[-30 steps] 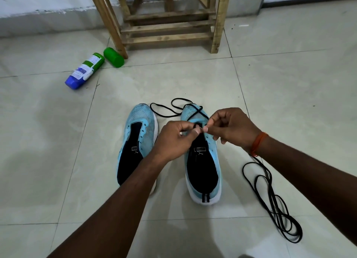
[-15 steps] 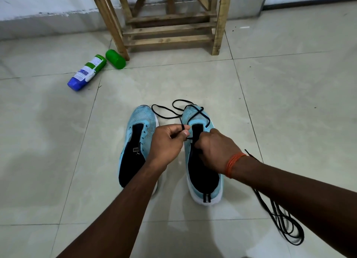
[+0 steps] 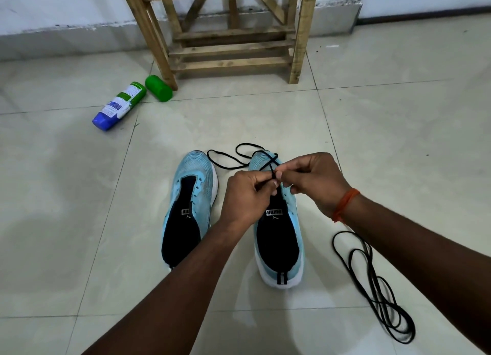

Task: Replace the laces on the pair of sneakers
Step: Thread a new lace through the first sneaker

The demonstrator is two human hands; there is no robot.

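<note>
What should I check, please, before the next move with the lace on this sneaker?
1. Grip on the lace: ok. The left hand and right hand both pinch the black lace above the sneaker.
2. Lace tip lined up with an eyelet: cannot tell. The fingers hide it.
3. Slack free to run: ok. It lies in loose loops past the toes, and no knot shows.
4. Sneaker steady: ok. It stands flat on the floor.
5. Other sneaker laced: not ok. Its eyelets are bare.
6. Spare lace at hand: ok. It lies coiled on the floor beside the right forearm.
</note>
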